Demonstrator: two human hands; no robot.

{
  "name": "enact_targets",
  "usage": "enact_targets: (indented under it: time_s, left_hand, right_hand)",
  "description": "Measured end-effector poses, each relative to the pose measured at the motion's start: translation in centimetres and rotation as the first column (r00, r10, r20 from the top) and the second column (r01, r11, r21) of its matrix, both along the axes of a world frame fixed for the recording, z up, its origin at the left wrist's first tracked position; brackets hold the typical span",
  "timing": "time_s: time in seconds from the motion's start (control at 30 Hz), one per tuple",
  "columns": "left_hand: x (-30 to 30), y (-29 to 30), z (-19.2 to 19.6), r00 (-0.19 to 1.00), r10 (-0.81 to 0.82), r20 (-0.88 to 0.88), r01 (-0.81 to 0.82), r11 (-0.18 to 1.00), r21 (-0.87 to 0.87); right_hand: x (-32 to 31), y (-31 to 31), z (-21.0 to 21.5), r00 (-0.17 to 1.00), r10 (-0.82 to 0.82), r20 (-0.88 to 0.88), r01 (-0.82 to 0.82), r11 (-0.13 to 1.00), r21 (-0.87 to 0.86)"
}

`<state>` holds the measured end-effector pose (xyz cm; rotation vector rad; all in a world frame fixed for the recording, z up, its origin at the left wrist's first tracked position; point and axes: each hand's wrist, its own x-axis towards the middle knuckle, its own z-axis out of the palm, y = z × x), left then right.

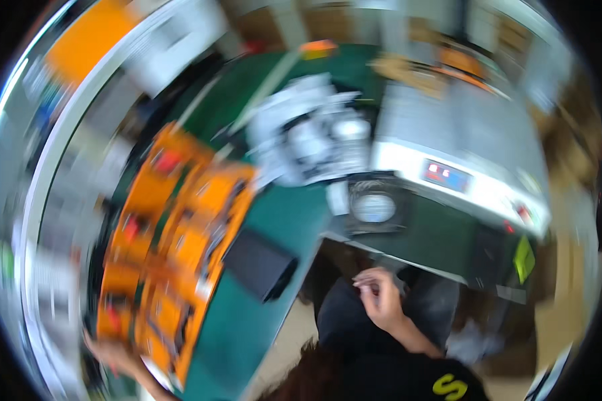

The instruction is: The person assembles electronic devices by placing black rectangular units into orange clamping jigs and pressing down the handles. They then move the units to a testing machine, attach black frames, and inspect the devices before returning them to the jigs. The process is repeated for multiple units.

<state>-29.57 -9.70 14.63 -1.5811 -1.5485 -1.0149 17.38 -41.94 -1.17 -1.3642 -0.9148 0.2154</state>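
Frame is heavily motion-blurred, details soft. Landmark: the green table [274, 220]. Person's right hand [379, 294] sits just off the table's near edge, over their dark-clothed lap, fingers [366, 283] curled in and pinched together near the thumb; looks like something tiny could be in the pinch, but I can't tell what, or whether anything is there. Left hand [107, 354] is at the table's far-left near corner, against the bottom end of a long row of orange trays [180, 247]; fingers look wrapped on the tray edge, yet the blur hides how tight the grip is, so can't tell if it's closed on it. The orange trays run diagonally along the table's left side, with dark and red parts in them. Just right of the trays, on the table, lies a flat black pad [257, 262]. Toward the table's back middle there's a heap of white packets [311, 134]. At the table's right end stands a grey machine [458, 140] with a small lit display; a black square unit with a round white centre [373, 204] sits on the table right beside it.
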Motion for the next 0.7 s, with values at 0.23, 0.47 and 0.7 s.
enact_targets:
  time_s: [0.23,0.47,0.7]
  left_hand:
    - [38.4,-23.0,-12.1,-0.313,-0.527,0.79,0.943,-0.274,0.191]
    - [50.1,-38.7,-9.7,-0.811,-0.352,0.466,0.104,-0.872,-0.478]
    - [55.7,-32.7,-18.8,-0.668,-0.558,0.493,0.502,-0.826,-0.254]
  right_hand:
    - [2.0,-15.7,3.2,0.576,-0.526,0.625,0.724,0.683,-0.092]
    - [-2.9,-43.7,14.3,-0.436,-0.443,0.783,0.812,-0.568,0.131]
    - [-0.4,-62.3,11.6,0.331,-0.749,0.574,0.664,-0.248,-0.706]
